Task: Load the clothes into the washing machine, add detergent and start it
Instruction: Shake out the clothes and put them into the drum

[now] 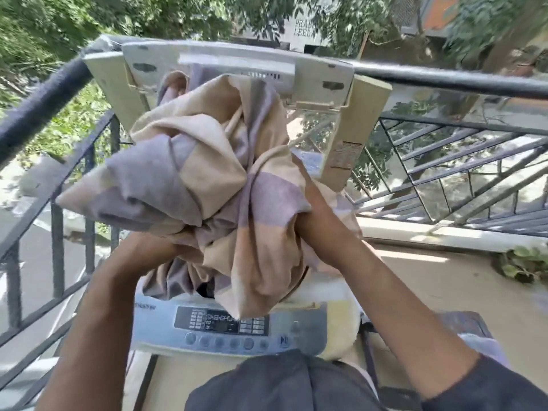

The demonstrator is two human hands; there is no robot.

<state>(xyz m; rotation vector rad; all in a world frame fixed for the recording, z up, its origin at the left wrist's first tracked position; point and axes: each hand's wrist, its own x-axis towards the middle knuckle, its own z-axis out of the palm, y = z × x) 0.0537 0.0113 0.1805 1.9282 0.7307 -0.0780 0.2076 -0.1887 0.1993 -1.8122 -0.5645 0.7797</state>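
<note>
A big bundle of cream and lilac checked cloth (207,161) is held up over the top-loading washing machine (308,324), hiding its drum opening. My left hand (154,247) grips the bundle from below on the left. My right hand (302,215) is buried in the folds on the right, closed on the cloth. The machine's lid (237,66) stands raised behind the bundle. Its control panel (222,321) with a row of round buttons faces me, and a corner of cloth hangs down over the panel's top edge. No detergent is in view.
A dark metal balcony railing (44,96) runs around the left and back, close to the machine. The tiled balcony floor (430,292) opens to the right, with a leafy plant (522,262) near the ledge. Trees and a road lie beyond.
</note>
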